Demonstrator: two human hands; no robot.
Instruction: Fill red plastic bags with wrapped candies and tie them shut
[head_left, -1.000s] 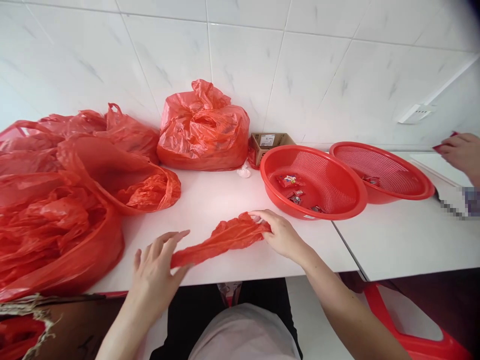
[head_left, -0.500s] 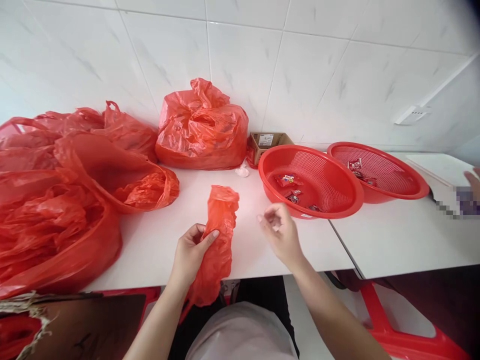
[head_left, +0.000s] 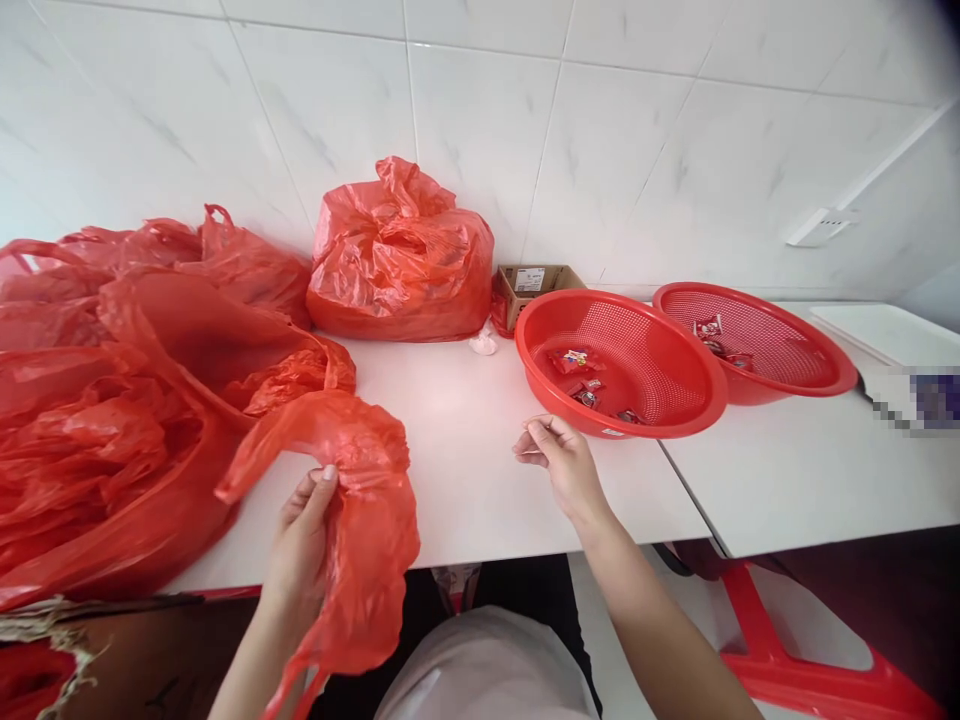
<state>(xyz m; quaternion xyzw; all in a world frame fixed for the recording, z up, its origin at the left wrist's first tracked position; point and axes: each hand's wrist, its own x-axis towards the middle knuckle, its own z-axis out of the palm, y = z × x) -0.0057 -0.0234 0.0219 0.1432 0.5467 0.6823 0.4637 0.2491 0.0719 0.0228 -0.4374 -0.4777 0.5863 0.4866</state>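
My left hand (head_left: 304, 530) is closed on a thin red plastic bag (head_left: 371, 520), thumb on top. The bag's upper end flops leftward toward the large open red bag, and its lower end hangs past the table's front edge. My right hand (head_left: 562, 465) is above the white table, just in front of the nearer red colander (head_left: 682, 390). Its thumb and fingers are drawn together; whether anything small is between them cannot be made out. Several small wrapped packets (head_left: 589, 392) lie inside that colander.
Large red bags (head_left: 112, 530) stuffed with crumpled plastic fill the left side. A full, gathered red bag (head_left: 401, 270) and a small cardboard box (head_left: 544, 280) stand against the tiled wall. Behind the nearer colander is a second red colander (head_left: 814, 375) with packets. Red stools (head_left: 787, 670) stand below the table.
My left hand has moved left and toward me with the red bag, whose top has flopped over leftward. My right hand's fingers have shifted slightly. Another person's hand at far right has left view.
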